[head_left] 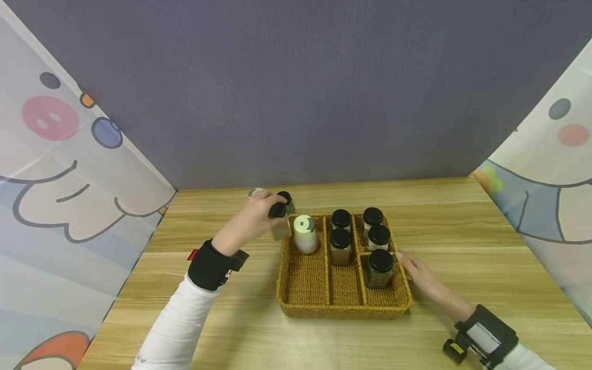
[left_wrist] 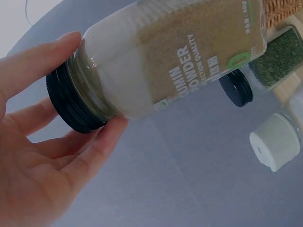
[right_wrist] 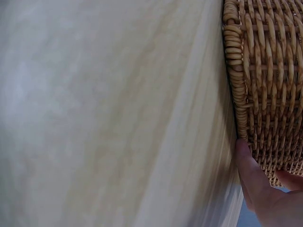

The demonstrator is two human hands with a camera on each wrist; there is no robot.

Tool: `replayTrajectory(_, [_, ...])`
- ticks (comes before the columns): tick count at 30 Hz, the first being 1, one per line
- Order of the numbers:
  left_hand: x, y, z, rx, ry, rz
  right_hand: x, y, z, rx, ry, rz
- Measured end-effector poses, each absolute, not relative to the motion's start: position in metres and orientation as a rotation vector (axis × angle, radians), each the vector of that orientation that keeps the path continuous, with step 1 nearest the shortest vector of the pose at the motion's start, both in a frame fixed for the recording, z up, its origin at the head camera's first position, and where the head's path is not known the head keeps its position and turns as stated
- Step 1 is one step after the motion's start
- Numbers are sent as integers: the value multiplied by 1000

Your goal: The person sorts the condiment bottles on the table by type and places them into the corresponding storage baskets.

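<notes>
My left hand pinches the black lid of a cumin powder jar between thumb and fingers. The tilted jar is beside the back left corner of a wicker basket. In the left compartment, close to the jar, stands a shaker with a pale cap. My right hand touches the basket's right side. The right wrist view shows its fingers at the lower edge of the woven wall. Behind the left hand is a black-lidded jar of green herbs, beside a white-capped container.
Black-lidded jars stand in the basket: two in the middle compartment, two at the back right and one with green contents at the front right. A red tag lies left on the wooden table. A grey wall rises behind.
</notes>
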State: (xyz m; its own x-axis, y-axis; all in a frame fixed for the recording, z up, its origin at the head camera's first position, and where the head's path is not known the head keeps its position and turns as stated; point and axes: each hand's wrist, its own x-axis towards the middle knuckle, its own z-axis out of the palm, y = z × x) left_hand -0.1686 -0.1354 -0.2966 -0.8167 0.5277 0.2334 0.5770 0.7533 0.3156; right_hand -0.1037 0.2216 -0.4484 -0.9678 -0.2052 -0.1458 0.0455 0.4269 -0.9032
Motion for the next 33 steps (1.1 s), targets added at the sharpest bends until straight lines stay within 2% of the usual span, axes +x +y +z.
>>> replayTrajectory(33, [-141,-106,-292,-1178,-2736,-448,-103,222,-448,-132,2453,-1529])
